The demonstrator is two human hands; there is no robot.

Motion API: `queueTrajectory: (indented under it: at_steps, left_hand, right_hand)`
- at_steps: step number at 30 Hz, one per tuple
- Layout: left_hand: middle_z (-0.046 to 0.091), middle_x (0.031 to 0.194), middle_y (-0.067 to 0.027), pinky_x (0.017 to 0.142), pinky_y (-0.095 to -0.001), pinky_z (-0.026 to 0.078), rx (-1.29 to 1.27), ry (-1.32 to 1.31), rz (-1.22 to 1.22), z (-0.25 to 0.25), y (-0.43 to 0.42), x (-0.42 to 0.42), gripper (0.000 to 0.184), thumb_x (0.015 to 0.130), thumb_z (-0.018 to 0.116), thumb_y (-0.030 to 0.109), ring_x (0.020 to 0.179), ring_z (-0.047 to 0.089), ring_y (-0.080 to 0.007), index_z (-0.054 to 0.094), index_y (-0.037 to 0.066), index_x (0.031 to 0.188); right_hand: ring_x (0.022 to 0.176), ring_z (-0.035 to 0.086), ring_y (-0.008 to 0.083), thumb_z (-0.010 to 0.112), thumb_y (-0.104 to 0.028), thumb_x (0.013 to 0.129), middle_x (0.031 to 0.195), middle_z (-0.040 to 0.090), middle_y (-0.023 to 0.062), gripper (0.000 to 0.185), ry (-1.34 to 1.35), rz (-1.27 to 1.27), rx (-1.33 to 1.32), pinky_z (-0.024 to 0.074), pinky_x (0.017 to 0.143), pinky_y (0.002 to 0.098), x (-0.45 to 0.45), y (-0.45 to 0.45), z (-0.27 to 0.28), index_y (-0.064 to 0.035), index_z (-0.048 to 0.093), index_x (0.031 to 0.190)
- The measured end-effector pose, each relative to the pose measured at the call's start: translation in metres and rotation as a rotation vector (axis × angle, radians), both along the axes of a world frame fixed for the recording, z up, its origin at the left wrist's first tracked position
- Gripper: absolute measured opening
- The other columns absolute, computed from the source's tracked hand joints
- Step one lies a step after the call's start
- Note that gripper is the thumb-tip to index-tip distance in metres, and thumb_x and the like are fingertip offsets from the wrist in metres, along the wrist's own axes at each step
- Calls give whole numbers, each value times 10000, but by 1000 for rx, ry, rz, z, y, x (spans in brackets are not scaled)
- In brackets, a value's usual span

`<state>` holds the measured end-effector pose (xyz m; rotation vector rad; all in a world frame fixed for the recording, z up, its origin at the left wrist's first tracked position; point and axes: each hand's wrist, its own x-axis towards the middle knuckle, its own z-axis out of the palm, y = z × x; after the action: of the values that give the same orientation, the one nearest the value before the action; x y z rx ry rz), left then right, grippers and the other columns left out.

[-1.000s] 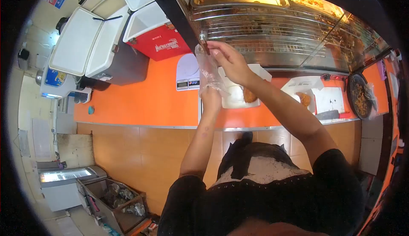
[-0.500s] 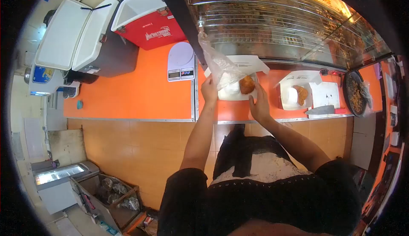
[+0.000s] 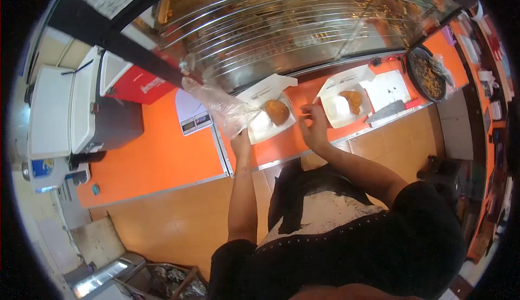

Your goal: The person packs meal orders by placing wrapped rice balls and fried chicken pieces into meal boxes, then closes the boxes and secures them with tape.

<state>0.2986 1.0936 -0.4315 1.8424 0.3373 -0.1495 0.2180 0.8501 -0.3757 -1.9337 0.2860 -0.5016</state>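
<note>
An open white takeaway box (image 3: pixel 290 126) on the orange counter holds a golden fried chicken piece (image 3: pixel 277 112) and a white mound (image 3: pixel 260 122), perhaps rice. My left hand (image 3: pixel 241 143) is at its near left corner, fingers hidden by a hanging clear plastic bag (image 3: pixel 222 108). Between this box and a second one, my right hand (image 3: pixel 314 128) is raised with loosely bent fingers, apart and holding nothing. That second open box (image 3: pixel 346 120) contains another fried chicken piece (image 3: pixel 353 102) and a white mound (image 3: pixel 339 106).
Right of the boxes, a knife (image 3: pixel 385 111) lies by a white board (image 3: pixel 385 89), with a dark pan (image 3: pixel 425 75) of crumbs beyond. A kitchen scale (image 3: pixel 190 110) and cooler boxes (image 3: pixel 122 105) stand left. Behind is a glass display case with wire racks (image 3: pixel 281 34).
My right hand has drawn back from the chicken in the first box, moving right towards the second box. My left hand remains by the first box's left side. The view has turned and shifted.
</note>
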Motion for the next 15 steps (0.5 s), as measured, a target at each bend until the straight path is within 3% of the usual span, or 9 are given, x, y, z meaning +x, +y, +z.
queueTrajectory:
  at_steps: [1,3,5,8,10,11,12,14,15]
  left_hand:
    - [650,1237,-149,1013,-362,443,-3,-1,-21,-5,0,1,440,972,629,210,1166,600,-233,565,-72,1304]
    - [692,1112,-294,912,-444,498,223,-40,-103,-14,1,-2,440,956,590,299,1056,664,-426,655,-95,1139]
    - [677,1119,-317,920,-457,492,278,-40,-107,-18,1,-2,425,959,553,270,1068,653,-442,652,-107,1127]
    - [680,1143,-294,907,-468,514,279,-96,-127,-10,-7,-1,383,930,476,160,1059,667,-414,639,-96,1164]
    - [603,1323,-175,1036,-437,494,-603,266,21,33,-19,-10,554,876,487,74,1155,643,-339,446,-44,1416]
    - [596,1290,-136,934,-416,553,-766,320,-14,13,-12,-7,614,809,491,48,1136,644,-307,425,13,1419]
    - [596,1290,-136,934,-416,553,-756,321,-28,6,-12,-12,614,809,491,48,1136,644,-307,425,13,1419]
    - [554,1349,-141,1004,-435,527,-889,210,-17,-1,-12,-17,682,765,502,36,1227,588,-307,393,30,1439]
    - [531,1383,-133,1055,-453,498,-924,235,-29,-10,-9,-17,731,726,515,42,1292,537,-297,397,52,1447]
  right_hand:
    - [1001,625,218,634,-51,926,1112,582,109,203,-4,-127,154,553,874,330,-8,-11,1,-47,569,1118]
    - [806,571,161,658,-130,937,990,524,73,217,179,-459,298,534,724,318,-33,-54,-21,-45,510,1069]
    - [754,539,144,659,-206,949,859,510,36,288,265,-766,693,486,591,278,-51,-84,-17,-63,468,1110]
    - [733,583,164,692,-289,912,877,578,65,393,502,-743,888,494,607,309,-63,-157,-77,-26,496,1129]
    - [779,603,178,681,-292,907,932,600,84,417,457,-724,812,504,645,323,-52,-158,-77,-8,505,1156]
    - [826,622,191,670,-296,902,987,622,103,444,416,-688,736,513,684,338,-47,-158,-76,11,513,1183]
    - [826,622,191,670,-296,902,987,622,103,444,410,-698,749,513,684,338,-47,-163,-84,11,513,1183]
    - [927,626,214,620,-281,912,1063,622,125,470,421,-796,649,515,776,348,-43,-169,-111,34,507,1242]
    - [1026,609,212,581,-260,920,1147,618,150,484,370,-708,718,506,844,340,-45,-166,-101,45,497,1287]
